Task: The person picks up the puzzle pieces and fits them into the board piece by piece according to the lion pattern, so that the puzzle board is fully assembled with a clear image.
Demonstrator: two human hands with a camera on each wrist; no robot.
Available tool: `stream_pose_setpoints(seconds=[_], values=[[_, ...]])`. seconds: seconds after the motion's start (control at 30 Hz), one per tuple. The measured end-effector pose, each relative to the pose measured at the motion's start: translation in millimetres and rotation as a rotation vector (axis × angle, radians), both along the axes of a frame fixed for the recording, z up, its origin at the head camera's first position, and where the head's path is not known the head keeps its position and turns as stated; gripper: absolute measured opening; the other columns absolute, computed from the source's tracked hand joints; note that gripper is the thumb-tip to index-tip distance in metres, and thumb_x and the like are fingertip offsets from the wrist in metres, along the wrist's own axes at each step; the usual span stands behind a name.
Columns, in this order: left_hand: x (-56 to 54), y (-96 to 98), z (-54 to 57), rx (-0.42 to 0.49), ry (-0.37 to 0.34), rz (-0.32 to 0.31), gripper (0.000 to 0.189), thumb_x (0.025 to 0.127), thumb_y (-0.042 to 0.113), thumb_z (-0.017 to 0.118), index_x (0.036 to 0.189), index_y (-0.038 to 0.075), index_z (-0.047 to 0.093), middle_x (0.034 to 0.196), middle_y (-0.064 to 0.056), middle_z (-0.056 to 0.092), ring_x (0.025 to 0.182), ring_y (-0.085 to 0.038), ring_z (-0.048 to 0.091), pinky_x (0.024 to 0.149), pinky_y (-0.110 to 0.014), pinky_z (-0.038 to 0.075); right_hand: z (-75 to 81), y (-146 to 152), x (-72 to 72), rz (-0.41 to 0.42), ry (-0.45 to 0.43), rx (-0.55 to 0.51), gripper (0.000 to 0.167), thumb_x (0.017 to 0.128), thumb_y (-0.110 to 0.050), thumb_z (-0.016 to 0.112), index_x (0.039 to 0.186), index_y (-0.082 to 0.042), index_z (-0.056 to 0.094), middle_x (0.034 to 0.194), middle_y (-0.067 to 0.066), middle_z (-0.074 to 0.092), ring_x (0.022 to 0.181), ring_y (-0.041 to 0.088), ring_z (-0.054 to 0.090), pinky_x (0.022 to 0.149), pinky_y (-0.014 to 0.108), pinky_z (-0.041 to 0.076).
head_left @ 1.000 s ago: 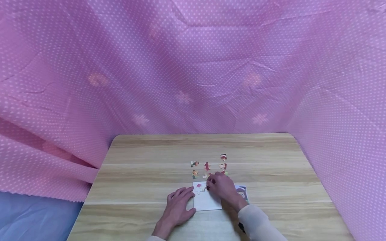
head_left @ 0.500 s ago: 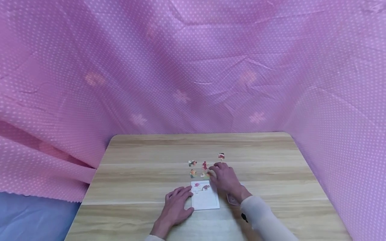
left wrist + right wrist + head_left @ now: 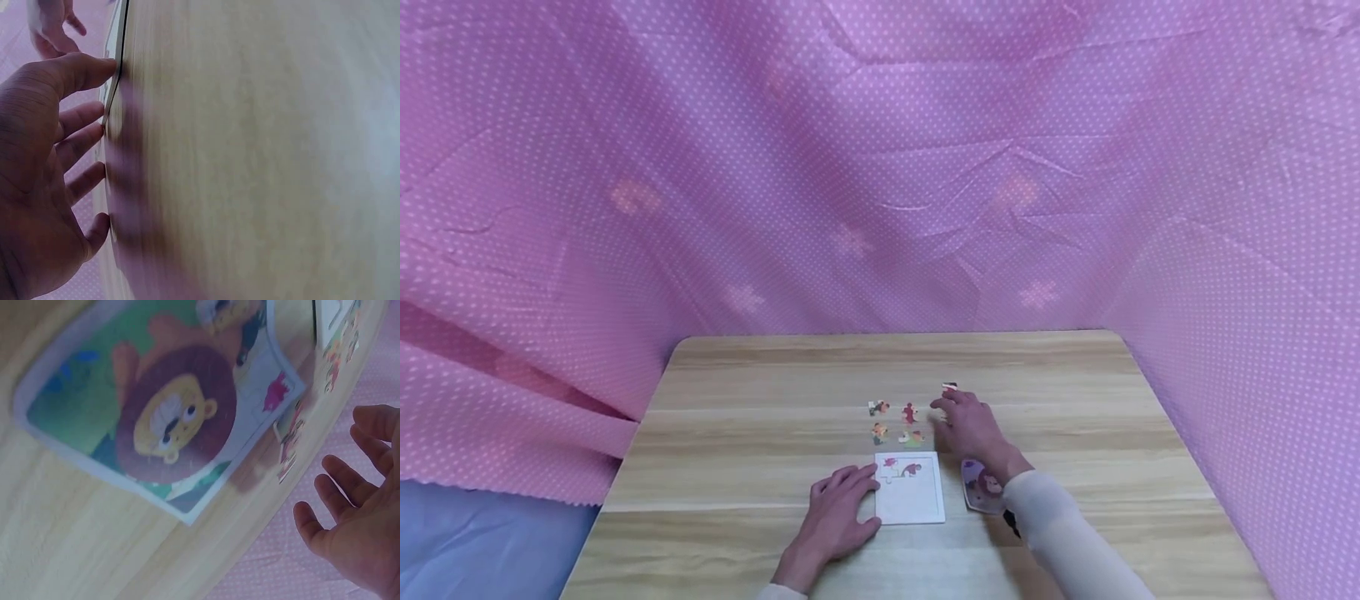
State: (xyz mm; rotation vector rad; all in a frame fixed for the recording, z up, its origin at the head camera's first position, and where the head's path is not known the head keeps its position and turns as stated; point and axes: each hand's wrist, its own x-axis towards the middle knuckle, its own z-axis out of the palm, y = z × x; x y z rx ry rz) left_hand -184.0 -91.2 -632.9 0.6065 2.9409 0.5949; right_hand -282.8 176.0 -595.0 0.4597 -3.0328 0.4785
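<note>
In the head view my left hand (image 3: pixel 835 517) rests on the table, its fingertips and thumb touching the left edge of a white puzzle tray (image 3: pixel 912 504). Jigsaw pieces showing pink and brown picture parts (image 3: pixel 911 469) lie in the tray's top rows. My right hand (image 3: pixel 973 429) is over the loose pieces at the right, fingers loosely bent. The right wrist view shows this hand (image 3: pixel 359 519) with its fingers apart and nothing seen between them. A piece (image 3: pixel 950 387) peeks out beyond its fingertips; whatever lies under the palm is hidden.
Several loose jigsaw pieces (image 3: pixel 912 438) lie just behind the tray. A lion picture card (image 3: pixel 981 487) lies right of the tray, under my right forearm. Pink dotted cloth (image 3: pixel 880 208) hangs around the wooden table (image 3: pixel 737 400).
My right hand has left the tray and moved up and right to the loose pieces. A brown piece stays in the tray's top row. My left hand holds its place.
</note>
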Motion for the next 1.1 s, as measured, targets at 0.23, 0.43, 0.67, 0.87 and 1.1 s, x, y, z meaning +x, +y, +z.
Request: stream_pose_setpoints(seconds=[0.23, 0.43, 0.67, 0.87, 1.1], values=[[2.0, 0.7, -2.6, 0.007, 0.004, 0.009, 0.049, 0.078, 0.046, 0.069, 0.122, 0.026, 0.062, 0.149, 0.009, 0.046, 0.135, -0.022, 0.04, 0.1, -0.056, 0.034, -3.0, 5.5, -8.9, -0.022, -0.006, -0.045, 0.032, 0.089, -0.024, 0.065, 0.121, -0.017, 0.064, 0.134, 0.011, 0.059, 0.121, 0.036, 0.054, 0.094, 0.058, 0.046], [2.2, 2.4, -3.0, 0.0, 0.004, 0.019, 0.049, 0.078, 0.046, 0.068, 0.122, 0.027, 0.062, 0.149, 0.009, 0.046, 0.135, -0.023, 0.041, 0.1, -0.056, 0.034, -5.6, 6.7, -11.9, -0.043, 0.022, -0.041, 0.029, 0.089, -0.024, 0.066, 0.118, -0.018, 0.065, 0.13, 0.012, 0.061, 0.115, 0.035, 0.058, 0.09, 0.057, 0.049], [3.3, 3.1, -1.2, 0.007, 0.017, 0.019, 0.048, 0.077, 0.046, 0.069, 0.121, 0.027, 0.063, 0.148, 0.009, 0.047, 0.134, -0.023, 0.041, 0.099, -0.056, 0.034, -6.7, 10.8, -18.7, -0.128, -0.071, -0.05, 0.039, 0.09, -0.025, 0.065, 0.128, -0.02, 0.06, 0.135, 0.011, 0.055, 0.116, 0.033, 0.054, 0.094, 0.055, 0.046], [3.1, 3.7, -1.0, 0.004, 0.027, 0.023, 0.048, 0.077, 0.045, 0.07, 0.121, 0.027, 0.063, 0.148, 0.009, 0.047, 0.134, -0.023, 0.042, 0.1, -0.056, 0.034, -4.6, 16.8, -25.8, -0.145, -0.088, -0.062, 0.039, 0.095, -0.031, 0.058, 0.133, -0.018, 0.057, 0.136, 0.014, 0.054, 0.123, 0.036, 0.052, 0.098, 0.058, 0.045], [3.1, 4.2, -1.3, 0.002, 0.014, 0.025, 0.048, 0.078, 0.045, 0.069, 0.122, 0.027, 0.062, 0.149, 0.01, 0.046, 0.136, -0.021, 0.041, 0.101, -0.055, 0.033, -4.1, 20.1, -33.1, -0.141, -0.109, -0.037, 0.041, 0.096, -0.03, 0.057, 0.135, -0.016, 0.055, 0.137, 0.016, 0.053, 0.121, 0.037, 0.053, 0.097, 0.057, 0.046]])
